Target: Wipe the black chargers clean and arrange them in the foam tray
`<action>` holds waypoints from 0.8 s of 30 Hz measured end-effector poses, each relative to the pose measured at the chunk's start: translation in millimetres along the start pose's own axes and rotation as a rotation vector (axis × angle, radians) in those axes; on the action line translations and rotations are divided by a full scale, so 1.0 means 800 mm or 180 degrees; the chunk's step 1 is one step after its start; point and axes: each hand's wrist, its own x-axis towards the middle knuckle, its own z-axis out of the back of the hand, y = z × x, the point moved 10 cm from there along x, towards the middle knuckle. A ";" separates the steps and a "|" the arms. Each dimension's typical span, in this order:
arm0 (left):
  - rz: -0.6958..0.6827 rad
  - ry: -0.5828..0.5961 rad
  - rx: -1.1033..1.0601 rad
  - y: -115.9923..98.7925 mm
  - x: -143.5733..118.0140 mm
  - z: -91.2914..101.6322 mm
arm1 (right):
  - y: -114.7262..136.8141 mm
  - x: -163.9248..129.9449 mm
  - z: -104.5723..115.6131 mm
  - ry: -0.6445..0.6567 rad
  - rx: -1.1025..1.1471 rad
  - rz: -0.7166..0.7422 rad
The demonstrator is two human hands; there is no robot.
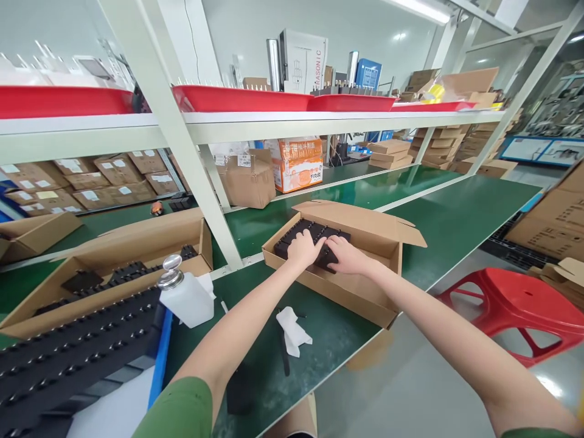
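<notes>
Green bench (438, 225), black parts (310, 234) in cardboard box (365, 292), under both hands, left hand (305, 248), right hand (347, 254)

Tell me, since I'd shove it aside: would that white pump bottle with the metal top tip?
Probably yes if pushed high: the white pump bottle stands upright with a metal cap up top. Pushed low, it would likely slide on the smooth green table.

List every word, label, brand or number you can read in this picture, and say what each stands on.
"RASONIC": on the white machine on the top shelf; its start is hidden.
Orange-and-white carton: printed characters, too blurred to read.
White labels on the stacked brown boxes: too small to read.
Blue box: print unreadable.
</notes>
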 end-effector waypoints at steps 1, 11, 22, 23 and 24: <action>-0.0012 0.0041 -0.0044 0.002 0.003 0.003 | 0.006 0.005 -0.001 0.0031 0.0084 0.0054; -0.0302 0.0230 -0.0366 0.012 0.021 0.042 | 0.041 0.049 0.002 0.0191 0.1306 0.0044; 0.0180 -0.0229 -0.0211 0.067 0.026 0.079 | 0.037 0.053 -0.028 0.0623 0.1258 -0.0381; 0.0245 -0.0281 -0.0136 0.075 0.027 0.083 | 0.036 0.054 -0.035 0.0596 0.1138 -0.0425; 0.0295 -0.0328 -0.0060 0.081 0.027 0.085 | 0.037 0.057 -0.043 0.0578 0.1026 -0.0453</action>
